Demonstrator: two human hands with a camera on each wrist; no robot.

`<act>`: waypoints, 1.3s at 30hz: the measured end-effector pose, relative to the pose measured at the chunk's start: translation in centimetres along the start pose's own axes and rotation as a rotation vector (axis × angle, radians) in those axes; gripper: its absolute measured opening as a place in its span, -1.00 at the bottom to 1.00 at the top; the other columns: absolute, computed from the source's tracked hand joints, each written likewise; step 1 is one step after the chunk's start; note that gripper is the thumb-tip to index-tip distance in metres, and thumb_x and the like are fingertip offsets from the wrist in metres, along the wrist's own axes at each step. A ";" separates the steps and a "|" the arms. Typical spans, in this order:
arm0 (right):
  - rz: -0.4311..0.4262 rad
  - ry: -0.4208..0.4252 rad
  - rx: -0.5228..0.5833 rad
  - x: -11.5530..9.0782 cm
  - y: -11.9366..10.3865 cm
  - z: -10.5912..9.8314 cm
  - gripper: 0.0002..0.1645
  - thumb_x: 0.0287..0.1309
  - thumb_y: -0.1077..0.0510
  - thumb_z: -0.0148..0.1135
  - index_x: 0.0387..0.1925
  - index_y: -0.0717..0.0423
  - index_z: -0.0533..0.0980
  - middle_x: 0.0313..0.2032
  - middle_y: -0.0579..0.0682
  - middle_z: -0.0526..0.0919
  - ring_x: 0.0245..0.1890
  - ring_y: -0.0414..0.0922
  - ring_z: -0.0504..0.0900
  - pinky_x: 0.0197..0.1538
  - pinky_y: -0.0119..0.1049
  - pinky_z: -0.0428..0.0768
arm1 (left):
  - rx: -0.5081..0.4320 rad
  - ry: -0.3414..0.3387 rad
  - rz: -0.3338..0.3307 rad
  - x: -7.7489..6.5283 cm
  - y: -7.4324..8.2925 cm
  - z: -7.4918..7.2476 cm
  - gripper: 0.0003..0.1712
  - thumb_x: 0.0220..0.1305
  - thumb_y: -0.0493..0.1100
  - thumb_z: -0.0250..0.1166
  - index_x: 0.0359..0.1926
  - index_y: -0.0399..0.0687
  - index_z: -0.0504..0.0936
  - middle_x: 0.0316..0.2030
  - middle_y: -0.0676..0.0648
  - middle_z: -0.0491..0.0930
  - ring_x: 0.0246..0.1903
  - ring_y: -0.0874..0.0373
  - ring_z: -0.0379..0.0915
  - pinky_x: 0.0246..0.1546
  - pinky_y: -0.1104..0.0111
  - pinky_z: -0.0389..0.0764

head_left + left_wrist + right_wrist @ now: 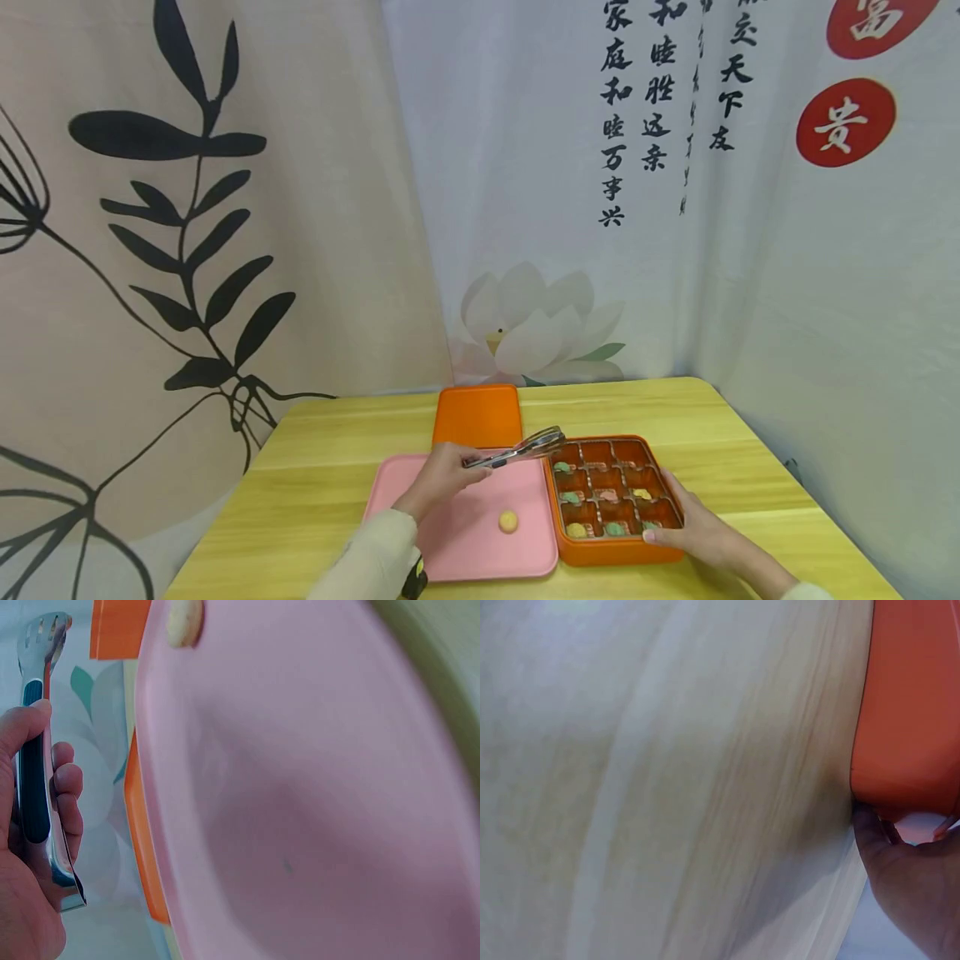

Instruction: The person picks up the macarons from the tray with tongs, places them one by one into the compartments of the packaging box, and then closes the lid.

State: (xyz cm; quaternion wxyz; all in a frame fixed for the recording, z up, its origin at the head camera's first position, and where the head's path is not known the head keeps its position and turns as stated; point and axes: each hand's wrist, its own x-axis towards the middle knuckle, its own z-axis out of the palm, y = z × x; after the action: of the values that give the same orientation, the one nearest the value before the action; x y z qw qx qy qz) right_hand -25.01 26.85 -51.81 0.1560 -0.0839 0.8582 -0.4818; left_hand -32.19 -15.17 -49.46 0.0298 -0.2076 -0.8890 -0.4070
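Nearest, on the desk (765,483), lie a pink tray (480,560) and, just to its right, an orange box (622,551) with 9 compartments in 3 rows of 3. 1 round yellow piece (508,522) sits on the tray, in its right half. The right hand (697,523) holds the box by its near right corner, thumb at the rim, fingers along the outer side. Small green, pink and yellow pieces (615,529) lie in the compartments. The left hand (444,475), above the tray, has its fingers grasping metal tongs (525,448), whose tips hang near the box's far left corner. Beyond the tray lies a flat orange panel (477,417); behind the desk hangs printed fabric (337,208).
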 end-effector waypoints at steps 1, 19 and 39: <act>-0.003 0.003 0.002 0.0 -0.1 0.1 0.35 0.21 -0.06 0.37 0.51 0.26 -0.43 0.44 0.52 -0.36 0.37 0.55 -0.30 0.22 0.50 0.00 | -0.004 0.000 -0.002 0.2 0.3 0.2 -0.89 0.17 -0.14 0.47 -0.30 -0.05 0.79 -0.57 0.14 0.54 -0.54 0.24 0.32 -0.59 0.44 0.33; -0.035 -0.001 0.019 0.3 -0.3 0.5 0.34 0.21 -0.04 0.37 0.51 0.27 -0.43 0.44 0.50 -0.35 0.39 0.52 -0.25 0.25 0.46 0.01 | -0.067 -0.013 -0.016 2.7 2.8 4.0 -0.80 0.12 -0.19 0.50 -0.19 -0.09 0.80 -0.43 0.14 0.65 -0.54 0.26 0.36 -0.56 0.46 0.40; -0.017 0.007 -0.012 -0.1 -0.3 0.1 0.34 0.21 -0.06 0.37 0.52 0.24 -0.43 0.44 0.51 -0.36 0.37 0.55 -0.32 0.22 0.51 -0.02 | -0.044 -0.001 -0.010 1.3 1.6 0.7 -0.88 0.13 -0.12 0.49 -0.42 0.01 0.70 -0.55 0.11 0.53 -0.53 0.23 0.32 -0.55 0.43 0.35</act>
State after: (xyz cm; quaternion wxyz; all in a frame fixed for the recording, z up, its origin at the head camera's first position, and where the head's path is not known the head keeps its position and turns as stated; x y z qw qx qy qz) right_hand -24.93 26.64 -51.56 0.1484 -0.0906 0.8608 -0.4784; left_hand -32.66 -13.23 -48.50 0.0226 -0.2039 -0.8809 -0.4266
